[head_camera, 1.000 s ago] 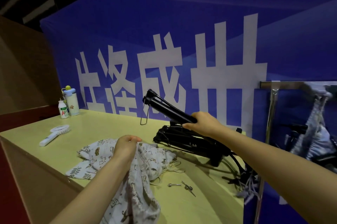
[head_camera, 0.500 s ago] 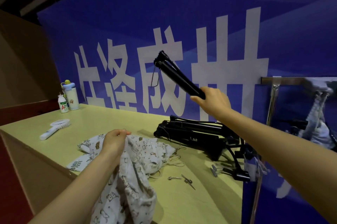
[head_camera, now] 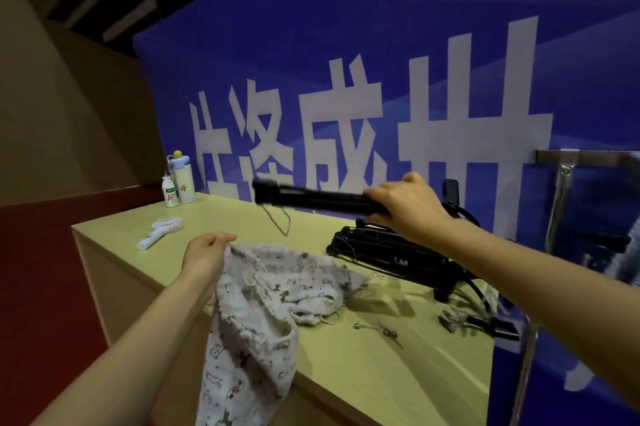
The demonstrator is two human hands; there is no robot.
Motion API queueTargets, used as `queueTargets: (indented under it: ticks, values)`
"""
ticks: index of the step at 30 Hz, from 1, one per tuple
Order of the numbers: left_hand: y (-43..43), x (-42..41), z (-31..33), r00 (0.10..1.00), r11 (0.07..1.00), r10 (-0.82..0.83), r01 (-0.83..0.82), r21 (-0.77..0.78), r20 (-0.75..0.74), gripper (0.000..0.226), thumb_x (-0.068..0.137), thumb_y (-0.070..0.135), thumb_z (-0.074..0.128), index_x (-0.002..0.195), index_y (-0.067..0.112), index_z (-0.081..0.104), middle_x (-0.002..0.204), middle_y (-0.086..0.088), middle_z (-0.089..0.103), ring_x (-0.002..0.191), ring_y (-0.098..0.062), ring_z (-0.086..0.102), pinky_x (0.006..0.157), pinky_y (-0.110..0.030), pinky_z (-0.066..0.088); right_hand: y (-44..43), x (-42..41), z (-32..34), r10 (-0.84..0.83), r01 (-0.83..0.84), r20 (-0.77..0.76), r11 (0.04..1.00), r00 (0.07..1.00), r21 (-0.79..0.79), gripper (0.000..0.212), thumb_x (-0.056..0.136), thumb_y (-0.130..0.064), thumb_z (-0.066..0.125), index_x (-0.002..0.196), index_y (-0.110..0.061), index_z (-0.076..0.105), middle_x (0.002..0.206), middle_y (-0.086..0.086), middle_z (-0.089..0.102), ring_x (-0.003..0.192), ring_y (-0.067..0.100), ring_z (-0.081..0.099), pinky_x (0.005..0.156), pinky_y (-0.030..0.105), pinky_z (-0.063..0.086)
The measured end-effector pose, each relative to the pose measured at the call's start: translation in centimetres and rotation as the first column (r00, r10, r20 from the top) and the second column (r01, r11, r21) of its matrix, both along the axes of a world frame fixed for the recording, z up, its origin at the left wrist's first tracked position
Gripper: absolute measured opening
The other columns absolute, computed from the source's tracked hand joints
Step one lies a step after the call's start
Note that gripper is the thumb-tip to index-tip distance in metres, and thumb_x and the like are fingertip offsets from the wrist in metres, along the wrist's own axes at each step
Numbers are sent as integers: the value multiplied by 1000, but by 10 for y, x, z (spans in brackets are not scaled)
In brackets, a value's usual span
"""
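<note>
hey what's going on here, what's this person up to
A person works at a pale green table. The right hand grips a folded black stand, roughly level in the air above it. The left hand pinches the rim of a printed cloth bag that droops over the front edge. Likely the stand goes into the bag. More black stands lie behind.

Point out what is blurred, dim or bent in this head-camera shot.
Head view: the black pole in the right hand is smeared by blur, its far tip worst; the patterned cloth bag pinched by the left hand is sharper; light is dim, with soft shadows on the table; the wide lens slants the blue banner.
</note>
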State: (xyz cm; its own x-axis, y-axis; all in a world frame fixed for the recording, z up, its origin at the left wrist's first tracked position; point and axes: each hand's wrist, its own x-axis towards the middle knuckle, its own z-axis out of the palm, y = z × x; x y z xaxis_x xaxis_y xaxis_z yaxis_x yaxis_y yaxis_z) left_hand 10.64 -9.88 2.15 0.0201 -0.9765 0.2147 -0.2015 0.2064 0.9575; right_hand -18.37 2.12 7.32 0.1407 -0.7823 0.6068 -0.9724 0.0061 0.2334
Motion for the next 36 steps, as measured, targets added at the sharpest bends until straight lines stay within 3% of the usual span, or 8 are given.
queueTargets:
  ticks: [4,12,17,20,23,29,31,36]
  values:
    - [-3,16,2,998,1000,24,-24,5,61,34,100,12,39,117,-2,64,135,-14,56,128,-28,48,105,-35,38,-7,10,-20,79,-79,-208,997,975,9,40,87,-47,57,119,-23,57,95,-1,67,88,24,63,90,37,38]
    - [-6,14,9,997,1000,-8,8,-7,73,32,98,13,43,119,0,64,125,-13,62,119,-28,56,107,-41,42,-4,9,-22,230,-260,-335,965,914,-47,43,79,-40,70,116,-20,61,87,-1,69,74,19,66,87,40,48]
    - [-2,3,18,981,995,-63,76,-64,185,26,98,20,46,76,14,59,86,-6,54,82,-16,51,89,-29,39,5,10,-15,255,-290,-404,957,878,-26,46,78,-41,70,118,-19,62,90,-1,71,78,20,68,87,39,49]
    - [7,-5,26,944,985,-36,88,-147,327,31,96,22,50,117,5,66,122,-9,64,116,-23,56,104,-34,41,10,10,-14,232,-258,-421,966,877,-5,46,79,-41,70,118,-19,62,90,-1,71,78,20,68,88,39,48]
    - [19,-17,31,866,962,-37,166,-218,498,37,96,24,51,128,8,60,133,-7,60,126,-23,52,106,-33,39,13,17,-14,220,-249,-444,969,869,-6,44,79,-41,70,117,-20,62,89,-2,71,79,19,68,90,39,47]
    - [39,-43,35,815,913,-132,322,-251,564,42,91,34,56,129,15,60,123,0,62,113,-15,57,95,-23,41,8,36,-12,167,-214,-473,976,865,-47,46,72,-40,77,112,-21,65,83,-2,71,77,19,68,95,41,45]
    - [45,-52,30,738,877,-127,395,-272,662,48,88,41,59,129,16,60,122,1,62,115,-16,56,98,-26,42,6,39,-12,161,-198,-458,980,874,-35,45,70,-38,79,109,-21,67,80,-2,70,76,20,68,95,42,45]
    - [44,-63,23,601,798,-25,493,-346,799,65,80,53,63,134,19,55,99,5,57,92,-12,54,81,-23,43,5,36,-13,133,-160,-439,987,889,-24,41,72,-34,77,110,-20,67,83,1,71,81,23,69,99,44,42]
